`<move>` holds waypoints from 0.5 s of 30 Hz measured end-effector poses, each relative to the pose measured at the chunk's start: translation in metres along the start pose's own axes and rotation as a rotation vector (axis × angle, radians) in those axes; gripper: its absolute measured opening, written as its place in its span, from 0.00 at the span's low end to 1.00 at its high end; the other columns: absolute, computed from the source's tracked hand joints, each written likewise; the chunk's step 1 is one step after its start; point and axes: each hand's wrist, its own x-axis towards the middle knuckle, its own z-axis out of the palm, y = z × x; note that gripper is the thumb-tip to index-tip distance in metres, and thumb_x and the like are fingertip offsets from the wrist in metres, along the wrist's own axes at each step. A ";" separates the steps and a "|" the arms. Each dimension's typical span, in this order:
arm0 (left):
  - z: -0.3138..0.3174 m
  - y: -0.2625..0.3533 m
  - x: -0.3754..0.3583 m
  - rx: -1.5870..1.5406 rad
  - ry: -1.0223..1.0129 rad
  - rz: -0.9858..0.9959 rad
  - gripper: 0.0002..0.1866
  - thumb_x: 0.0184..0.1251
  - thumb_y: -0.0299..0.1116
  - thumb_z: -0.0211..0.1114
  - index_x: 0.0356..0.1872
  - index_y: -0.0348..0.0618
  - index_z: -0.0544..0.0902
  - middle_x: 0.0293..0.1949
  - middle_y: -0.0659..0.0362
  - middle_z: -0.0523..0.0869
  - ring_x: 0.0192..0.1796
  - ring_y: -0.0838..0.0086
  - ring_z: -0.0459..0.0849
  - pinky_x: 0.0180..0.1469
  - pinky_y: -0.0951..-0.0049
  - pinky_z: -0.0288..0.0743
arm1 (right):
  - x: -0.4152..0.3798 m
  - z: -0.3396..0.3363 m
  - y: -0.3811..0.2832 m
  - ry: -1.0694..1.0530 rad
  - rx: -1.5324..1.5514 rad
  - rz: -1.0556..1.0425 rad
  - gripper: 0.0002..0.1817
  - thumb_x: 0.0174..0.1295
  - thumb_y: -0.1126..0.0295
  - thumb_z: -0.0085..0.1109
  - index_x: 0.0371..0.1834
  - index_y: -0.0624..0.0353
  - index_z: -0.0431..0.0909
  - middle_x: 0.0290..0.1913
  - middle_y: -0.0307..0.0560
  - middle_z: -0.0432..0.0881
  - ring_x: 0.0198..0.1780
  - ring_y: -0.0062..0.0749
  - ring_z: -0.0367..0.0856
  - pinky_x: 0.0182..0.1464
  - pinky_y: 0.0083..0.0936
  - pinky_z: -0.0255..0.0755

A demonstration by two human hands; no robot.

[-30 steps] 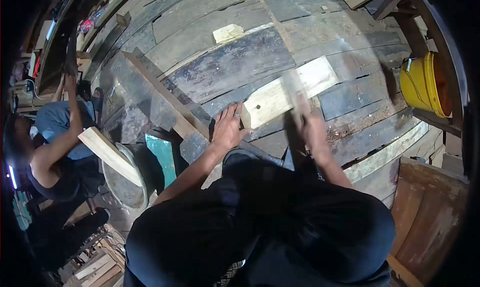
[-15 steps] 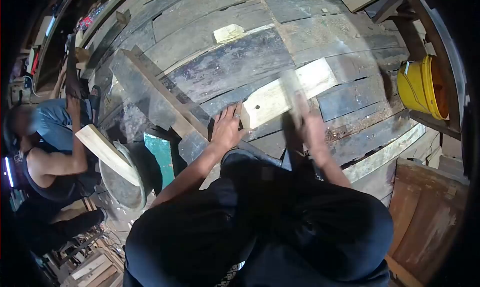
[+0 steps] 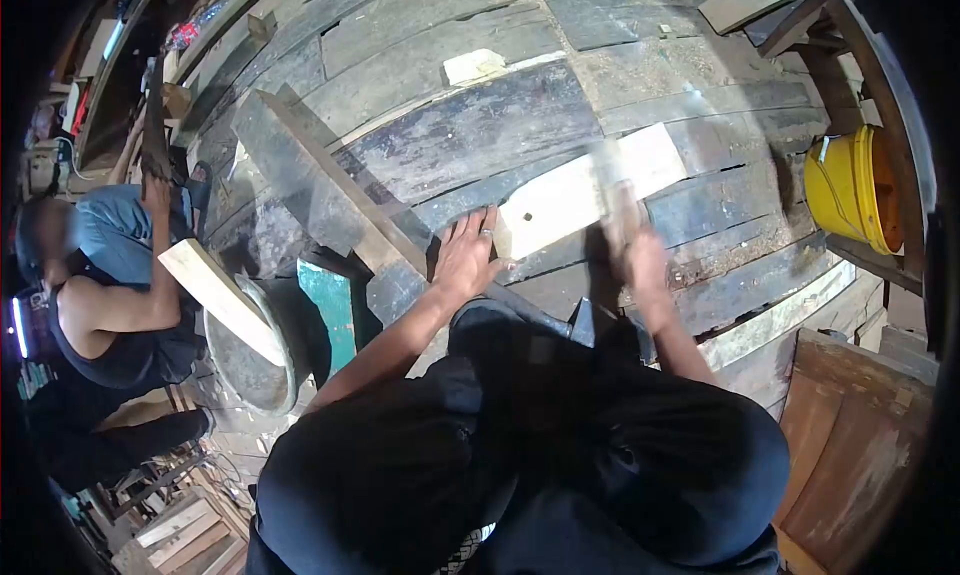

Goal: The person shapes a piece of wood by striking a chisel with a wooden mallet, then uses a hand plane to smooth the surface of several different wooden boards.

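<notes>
A pale wooden block (image 3: pixel 560 197) with a small dark hole near its left end lies on dark, worn planks (image 3: pixel 460 135). My left hand (image 3: pixel 466 255) lies flat with fingers spread, pressing against the block's left end. My right hand (image 3: pixel 632 247) is blurred with motion and grips a thin tool (image 3: pixel 606 170) that crosses the block; what kind of tool is too smeared to tell. My dark-trousered knees fill the lower middle of the view.
A yellow bucket (image 3: pixel 848 187) stands at the right. A small pale offcut (image 3: pixel 473 66) lies further up the planks. At the left another person (image 3: pixel 100 305) works by a pale plank (image 3: pixel 222 300) and a round grey basin (image 3: pixel 248 360). A reddish board (image 3: pixel 860 445) leans at the lower right.
My right hand and its tool keep moving back and forth across the block. The view has shifted slightly. The person at the left has lowered and bent an arm.
</notes>
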 end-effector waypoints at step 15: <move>-0.003 -0.002 0.001 0.009 0.008 0.048 0.56 0.59 0.50 0.81 0.83 0.32 0.61 0.71 0.44 0.74 0.73 0.49 0.73 0.75 0.49 0.65 | 0.012 -0.017 0.004 -0.053 0.021 0.117 0.35 0.77 0.54 0.60 0.86 0.34 0.62 0.49 0.79 0.85 0.44 0.73 0.88 0.46 0.55 0.83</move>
